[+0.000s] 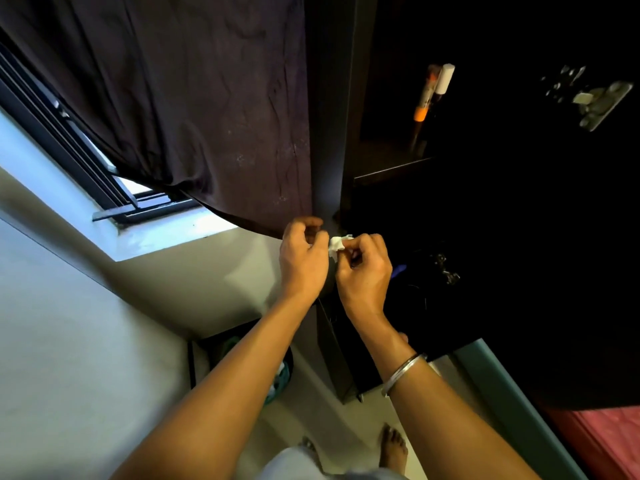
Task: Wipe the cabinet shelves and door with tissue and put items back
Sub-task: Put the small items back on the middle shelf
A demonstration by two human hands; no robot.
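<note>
A small crumpled white tissue (337, 244) sits between my two hands in front of the dark cabinet. My right hand (363, 268) pinches it with thumb and fingertips. My left hand (303, 259) has its fingers curled at the tissue's left edge and touches it. The dark cabinet (349, 98) stands open, with its door (554, 237) on the right. On an upper shelf (391, 169) stand an orange-capped tube (424, 98) and a white-capped tube (445, 77). The lower shelf area behind my hands is too dark to make out.
A dark curtain (180, 98) hangs left of the cabinet over a window (86, 157). Metal hinges (595, 102) show on the door. A bin with teal contents (277, 375) stands on the floor by the wall. My bare feet (391, 448) are below, a red bed (606, 441) at right.
</note>
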